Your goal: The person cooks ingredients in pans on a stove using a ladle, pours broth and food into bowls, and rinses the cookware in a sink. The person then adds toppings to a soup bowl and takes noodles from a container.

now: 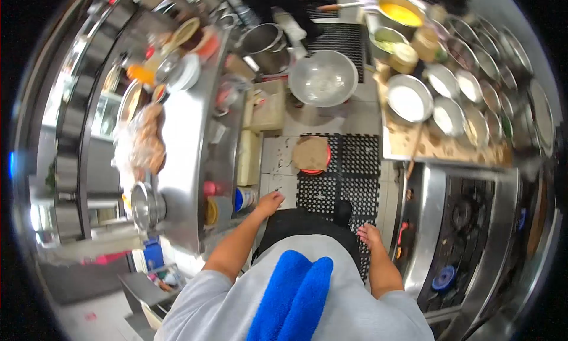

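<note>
My left hand [270, 204] hangs in the air near the steel counter's [186, 175] lower shelf, its fingers curled in and nothing seen in them. Closest to it is a blue-and-white tub [245, 199] on that shelf. On the other side, my right hand [370, 236] is held low over the black rubber mat [361, 181], beside the stove; its fingers are loosely apart and hold nothing. Ahead on the floor lies a piece of brown cardboard [309, 153] over something round and red. A blue cloth [290, 296] is draped over my grey shirt.
A large metal bowl [323, 79] and a deep pot [264, 48] stand ahead in the aisle. To the right are a stove [467, 234] and a table [408, 143] crowded with metal bowls. Bagged food [148, 140] rests on the left counter. A person in dark clothes [278, 4] stands farther off.
</note>
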{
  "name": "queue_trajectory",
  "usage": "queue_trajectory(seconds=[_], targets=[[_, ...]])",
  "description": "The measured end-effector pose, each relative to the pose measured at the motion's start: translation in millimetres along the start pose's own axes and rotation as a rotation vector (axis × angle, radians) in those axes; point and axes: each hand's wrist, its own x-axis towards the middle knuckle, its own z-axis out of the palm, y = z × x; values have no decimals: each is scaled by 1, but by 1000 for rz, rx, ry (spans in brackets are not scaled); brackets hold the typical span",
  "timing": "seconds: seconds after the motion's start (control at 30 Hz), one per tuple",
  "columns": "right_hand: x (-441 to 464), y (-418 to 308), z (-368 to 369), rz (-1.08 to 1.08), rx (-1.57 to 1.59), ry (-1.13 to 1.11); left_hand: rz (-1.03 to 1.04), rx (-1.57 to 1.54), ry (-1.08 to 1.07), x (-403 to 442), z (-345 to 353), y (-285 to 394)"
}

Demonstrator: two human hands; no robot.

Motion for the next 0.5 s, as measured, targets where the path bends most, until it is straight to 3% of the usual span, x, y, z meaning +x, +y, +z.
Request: queue_trajectory(seconds=[0.13,0.23,0.27,0.3,0.33,0.5], targets=[[-1,-99,53,-74,-236,-79,-48,-184,96,11,-8,-29],[35,-159,94,-133,-228,-151,-118,-282,185,43,-7,-91],[-7,-186,132,-205,-371,-78,-144,-209,210,33,-28,-76],[24,-193,137,-193,-360,-76,-204,-185,60,37,-39,-82],[60,-202,140,-188,-327,-67,-97,-200,275,37,-45,-89],[53,-239,259,-201,-614,-183,-207,-219,114,74,-93,-113]])
